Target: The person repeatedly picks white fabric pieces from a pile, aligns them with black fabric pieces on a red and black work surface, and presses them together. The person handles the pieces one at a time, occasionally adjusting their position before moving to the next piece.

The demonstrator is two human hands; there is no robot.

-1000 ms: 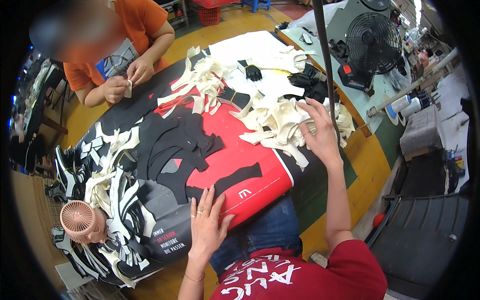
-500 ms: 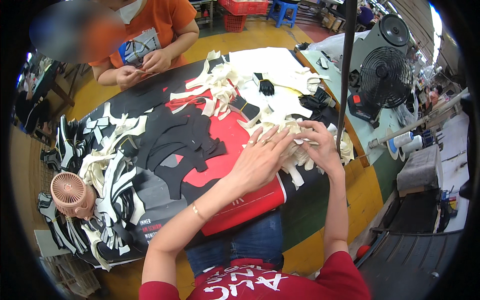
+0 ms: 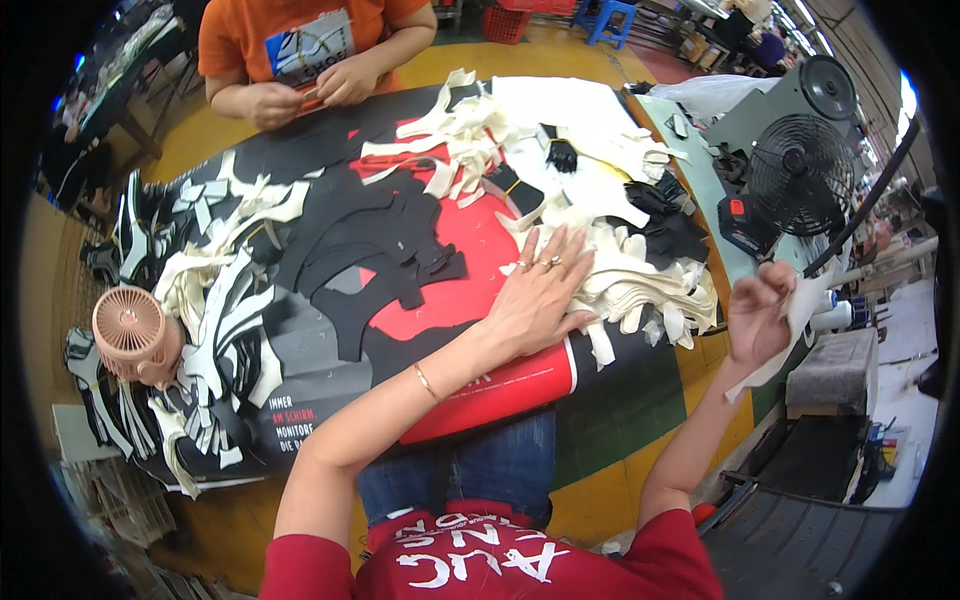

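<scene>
Cream piece (image 3: 800,320) pinched between right hand (image 3: 757,325) fingers (image 3: 775,280)

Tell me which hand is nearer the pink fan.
Left. The left hand rests on the cream pile, across the table from the pink fan; the right hand is farther still, lifted off the table's right edge.

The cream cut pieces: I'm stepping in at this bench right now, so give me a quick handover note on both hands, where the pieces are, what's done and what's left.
Left hand: flat, fingers spread, pressing on the near edge of the stack of cream cut pieces, holding nothing.
Right hand: lifted off to the right of the table, pinching one cream piece that hangs below it.
Stack lies at the right end of the red and black sheet; black cut pieces lie in the middle, mixed black and white ones at the left by the small pink fan.
Done: one piece pulled free. Left: most of the stack remains.
</scene>
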